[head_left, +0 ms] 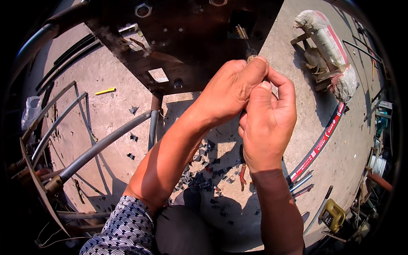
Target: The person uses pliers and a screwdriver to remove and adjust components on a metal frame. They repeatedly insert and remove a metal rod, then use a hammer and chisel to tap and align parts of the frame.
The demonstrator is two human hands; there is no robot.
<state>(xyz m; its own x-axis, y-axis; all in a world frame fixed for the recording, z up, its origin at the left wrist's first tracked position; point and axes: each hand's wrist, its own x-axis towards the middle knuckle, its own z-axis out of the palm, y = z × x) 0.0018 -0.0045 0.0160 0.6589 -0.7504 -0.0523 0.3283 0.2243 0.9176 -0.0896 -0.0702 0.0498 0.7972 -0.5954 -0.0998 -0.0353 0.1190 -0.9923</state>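
My left hand [238,83] is closed, thumb uppermost, around a thin dark cable-like piece [250,50] that runs up toward a square opening in a dark metal panel [195,46]. Near that opening, tan, strand-like ends [242,32] show beside it. My right hand [268,119] sits just below and right, touching the left, with its thumb and fingers curled together in a pinch. What lies between the right fingers is hidden. Red-handled pliers [242,177], apparently, lie on the ground below my hands, partly covered by the right one.
Dark scraps [204,180] litter the concrete below. A yellow pen-like object [105,91] lies left, past a grey metal tube [114,140]. On the right are a stuffed sack on a wooden stand [329,42], a red printed strip [318,144] and a yellow-green jug [332,215].
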